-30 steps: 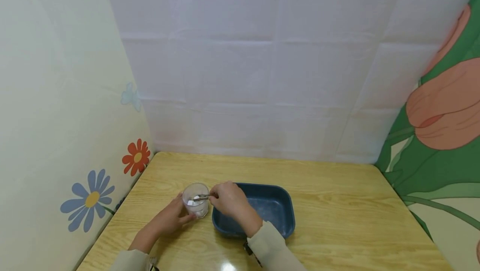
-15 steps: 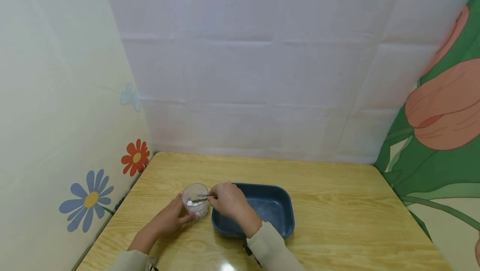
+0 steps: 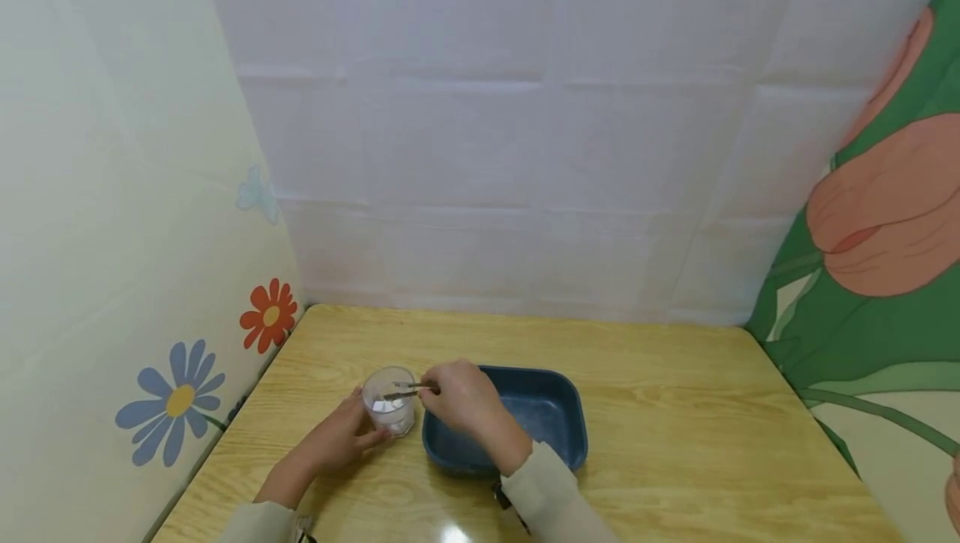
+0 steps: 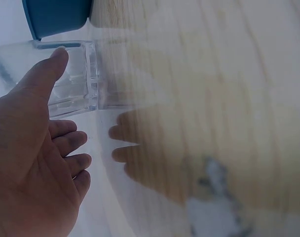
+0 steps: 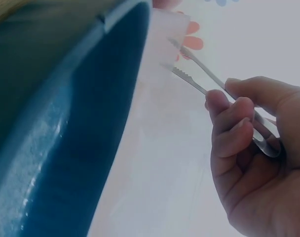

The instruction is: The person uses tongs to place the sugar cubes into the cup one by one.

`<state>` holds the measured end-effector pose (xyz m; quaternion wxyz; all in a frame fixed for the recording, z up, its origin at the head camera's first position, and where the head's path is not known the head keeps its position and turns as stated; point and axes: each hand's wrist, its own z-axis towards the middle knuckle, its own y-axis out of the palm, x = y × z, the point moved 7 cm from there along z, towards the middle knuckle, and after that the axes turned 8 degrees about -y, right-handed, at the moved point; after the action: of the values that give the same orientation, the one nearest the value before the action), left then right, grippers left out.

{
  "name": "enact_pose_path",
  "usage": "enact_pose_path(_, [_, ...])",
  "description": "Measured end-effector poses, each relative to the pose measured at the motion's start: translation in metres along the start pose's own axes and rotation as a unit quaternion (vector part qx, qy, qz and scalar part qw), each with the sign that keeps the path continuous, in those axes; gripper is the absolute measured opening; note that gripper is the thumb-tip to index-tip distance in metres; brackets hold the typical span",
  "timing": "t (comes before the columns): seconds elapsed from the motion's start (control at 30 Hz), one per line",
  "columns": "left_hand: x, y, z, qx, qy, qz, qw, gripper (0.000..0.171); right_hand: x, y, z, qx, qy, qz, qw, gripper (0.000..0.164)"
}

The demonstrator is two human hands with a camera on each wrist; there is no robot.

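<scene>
A clear glass [image 3: 402, 421] with several white pieces [image 3: 386, 406] inside stands on the table. My left hand [image 3: 341, 440] holds it from the left, thumb at the front; in the left wrist view the thumb [image 4: 44, 74] lies along the glass wall [image 4: 76, 101], the fingers loosely bent below it. My right hand [image 3: 467, 401] grips small metal tongs [image 5: 204, 68] with toothed tips. In the right wrist view their arms stand apart with nothing between them, overlapping the glass [image 5: 162, 37]. From the head, the tips show over the glass mouth, above the white pieces.
A dark blue rectangular tray [image 3: 558, 434] stands right of the glass, under my right wrist, with nothing visible in it. The wood-grain table [image 3: 675, 409] reaches back to a white sheet [image 3: 525, 151]. Flower-printed walls stand left and right.
The tongs have risen slightly inside the glass mouth and their tips have spread apart. My right hand has shifted a little to the right. The left hand and glass stay in place.
</scene>
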<state>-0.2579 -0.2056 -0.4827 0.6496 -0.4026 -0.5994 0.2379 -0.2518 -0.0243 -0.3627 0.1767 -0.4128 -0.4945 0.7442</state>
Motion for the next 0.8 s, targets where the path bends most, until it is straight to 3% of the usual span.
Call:
enact_pose_path(0.33, [0.002,-0.002,-0.002,0.001,0.002,-0.003,1.0,0.077,0.013,-0.035,-0.017,0.025,0.01,0.02,0.999,0.023])
enact_pose_path(0.57, [0.0,-0.005,0.0,-0.001,-0.004,0.01,0.9999,0.08,0.044,-0.074,-0.038,0.075,0.039,0.003,0.996,0.024])
enact_pose_path(0.8, [0.002,-0.002,-0.003,-0.01,-0.018,0.008,0.9998,0.084,0.086,-0.102,-0.072,0.138,0.096,-0.001,0.986,0.021])
